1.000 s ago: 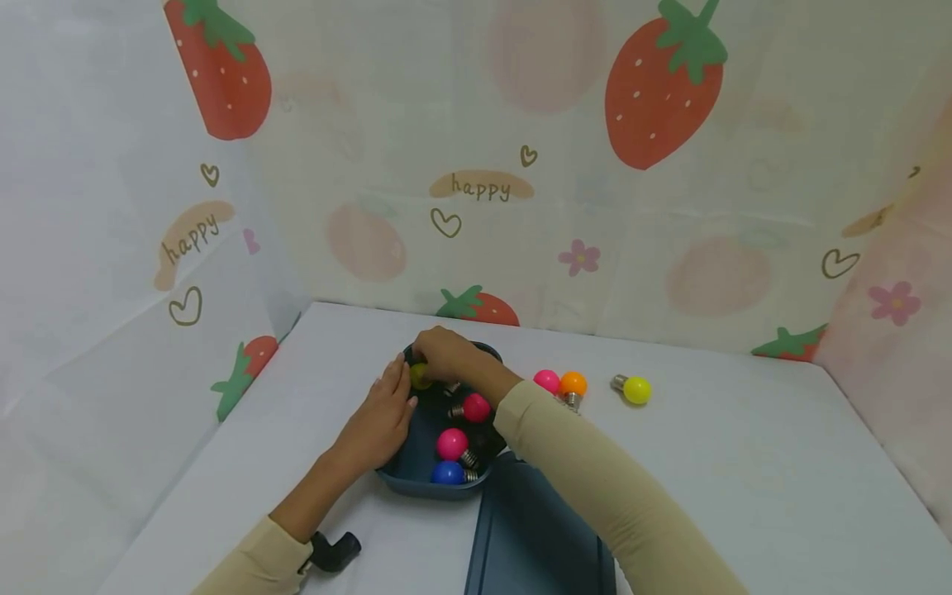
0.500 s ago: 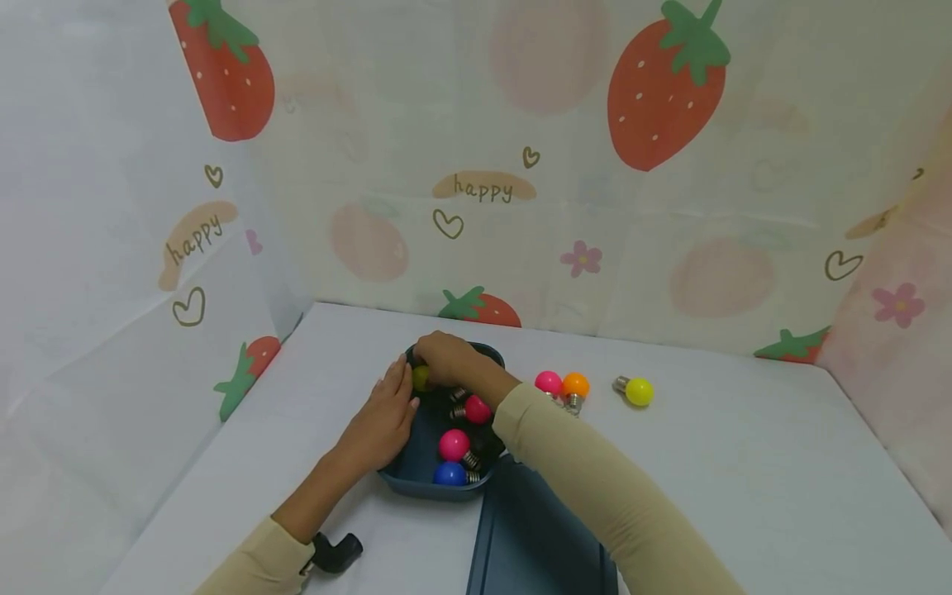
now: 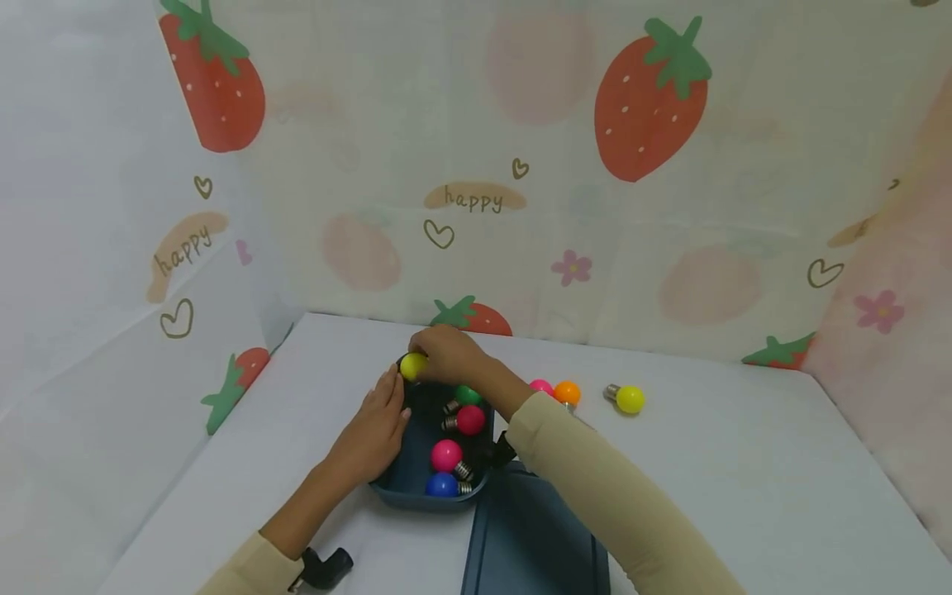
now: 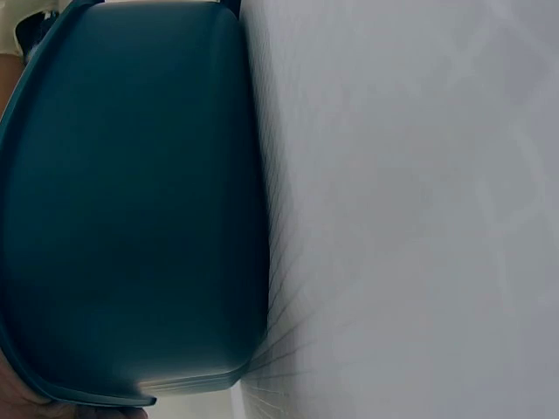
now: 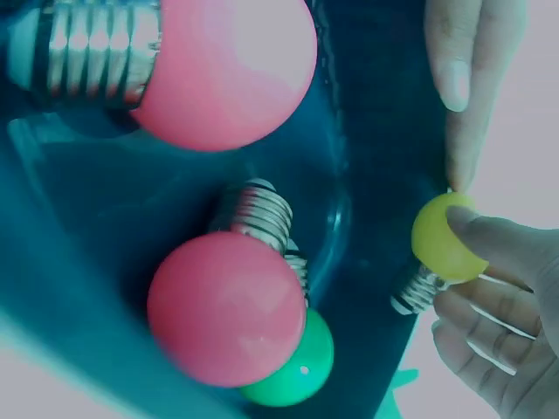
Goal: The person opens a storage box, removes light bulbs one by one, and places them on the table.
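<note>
My right hand (image 3: 449, 355) pinches a yellow light bulb (image 5: 444, 240) between thumb and fingers, at the far left rim of a dark blue plastic bin (image 3: 427, 501). Metal screw threads point down and left from that bulb in the right wrist view. Along the bin's left rim rests my left hand (image 3: 372, 434), fingers straight, its tips beside the yellow bulb. Inside the bin lie a green bulb (image 3: 468, 395), a red-pink bulb (image 3: 471, 420), a pink bulb (image 3: 446, 455) and a blue bulb (image 3: 442, 485). The left wrist view mostly shows the bin's outer wall (image 4: 140, 201).
Right of the bin, a pink bulb (image 3: 541, 386) and an orange bulb (image 3: 568, 392) lie on the white table (image 3: 744, 479), partly behind my right sleeve. Another yellow bulb (image 3: 630, 400) lies farther right. A flat dark blue lid (image 3: 539, 537) lies in front of the bin.
My right hand has lifted the yellow bulb from inside the bin up to the rim. The green bulb has come into sight. My left hand stays on the rim; the head view has shifted slightly.
</note>
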### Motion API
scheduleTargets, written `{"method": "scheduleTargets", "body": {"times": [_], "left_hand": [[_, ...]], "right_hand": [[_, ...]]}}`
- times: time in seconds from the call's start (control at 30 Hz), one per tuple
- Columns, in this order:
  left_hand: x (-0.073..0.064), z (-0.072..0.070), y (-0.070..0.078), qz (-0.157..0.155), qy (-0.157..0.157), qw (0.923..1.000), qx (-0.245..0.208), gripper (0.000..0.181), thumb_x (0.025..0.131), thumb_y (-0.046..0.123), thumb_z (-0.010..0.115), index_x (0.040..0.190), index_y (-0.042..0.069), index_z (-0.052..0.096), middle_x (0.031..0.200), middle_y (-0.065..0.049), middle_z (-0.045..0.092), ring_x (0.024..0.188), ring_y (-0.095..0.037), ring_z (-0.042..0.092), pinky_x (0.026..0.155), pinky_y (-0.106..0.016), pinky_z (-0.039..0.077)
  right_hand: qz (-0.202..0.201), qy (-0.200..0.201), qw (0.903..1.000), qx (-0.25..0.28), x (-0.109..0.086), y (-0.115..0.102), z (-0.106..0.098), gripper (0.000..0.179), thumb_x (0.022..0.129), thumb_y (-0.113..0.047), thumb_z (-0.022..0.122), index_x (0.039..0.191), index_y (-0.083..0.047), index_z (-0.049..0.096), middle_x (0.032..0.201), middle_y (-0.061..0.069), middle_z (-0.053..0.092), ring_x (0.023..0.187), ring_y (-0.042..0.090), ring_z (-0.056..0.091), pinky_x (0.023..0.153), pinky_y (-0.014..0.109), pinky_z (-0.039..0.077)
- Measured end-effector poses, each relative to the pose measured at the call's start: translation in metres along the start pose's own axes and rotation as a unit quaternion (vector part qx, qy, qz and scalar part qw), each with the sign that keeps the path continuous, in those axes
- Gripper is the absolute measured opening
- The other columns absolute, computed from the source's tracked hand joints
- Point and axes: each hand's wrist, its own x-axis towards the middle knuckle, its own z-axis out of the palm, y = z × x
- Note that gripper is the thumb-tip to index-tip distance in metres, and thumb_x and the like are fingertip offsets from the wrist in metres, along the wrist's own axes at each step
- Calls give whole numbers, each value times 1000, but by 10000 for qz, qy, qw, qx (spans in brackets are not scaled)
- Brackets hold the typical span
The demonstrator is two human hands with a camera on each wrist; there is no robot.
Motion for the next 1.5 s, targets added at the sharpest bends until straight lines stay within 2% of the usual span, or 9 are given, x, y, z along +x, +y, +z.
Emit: {"method": "scheduleTargets", "body": {"times": [0.13, 0.23, 0.57, 0.7, 0.9, 1.17, 1.5], "left_hand": [[-1, -1, 1, -13, 25, 10000, -21, 60, 108, 20, 47, 154, -12, 26, 166, -26, 15, 153, -41, 17, 119, -58, 23], [-1, -1, 2, -37, -26, 10000, -8, 60, 108, 20, 46, 154, -12, 25, 166, -27, 14, 153, -41, 16, 119, -58, 22], [0, -1, -1, -82, -136, 9999, -11, 60, 109, 22, 43, 155, -13, 23, 166, -27, 12, 153, -42, 14, 120, -58, 20], [0, -1, -1, -139, -206, 9997, -69, 60, 110, 22, 41, 155, -12, 21, 167, -26, 9, 154, -41, 11, 120, -59, 19], [0, -2, 1, -68, -152, 9998, -110, 60, 110, 22, 42, 155, -13, 23, 166, -26, 11, 153, -42, 12, 119, -60, 20], [2, 1, 2, -48, -165, 9998, -128, 60, 110, 22, 42, 155, -12, 22, 166, -26, 11, 153, -42, 12, 119, -60, 19], [1, -2, 4, -81, -192, 9996, -191, 60, 110, 22, 42, 154, -13, 23, 166, -26, 11, 153, -42, 12, 119, -60, 19]], "right_hand": [[54, 183, 9998, 41, -12, 5, -7, 40, 91, -25, 78, 127, -9, 69, 119, 4, 72, 106, 18, 66, 92, 30, 53], [-10, 347, 9991, 224, -20, 10, -13, 42, 92, -23, 76, 130, -7, 68, 123, 7, 72, 111, 21, 68, 94, 32, 55], [166, 903, 9935, 666, -49, 24, -34, 44, 90, -33, 79, 125, -8, 71, 113, 7, 75, 98, 21, 72, 84, 31, 57], [363, 1101, 9895, 866, -65, 29, -42, 40, 89, -33, 81, 121, -10, 73, 107, 7, 76, 90, 20, 70, 78, 30, 57], [701, 1364, 9814, 1154, -88, 39, -47, 38, 89, -35, 80, 117, -12, 75, 102, 5, 75, 85, 17, 65, 69, 27, 55], [971, 1736, 9713, 1301, -118, 49, -51, 40, 89, -38, 79, 117, -10, 75, 100, 4, 75, 89, 19, 64, 73, 31, 56], [1370, 1898, 9613, 1451, -152, 56, -53, 40, 89, -32, 80, 119, -8, 75, 98, 5, 75, 85, 20, 66, 71, 32, 58]]}}
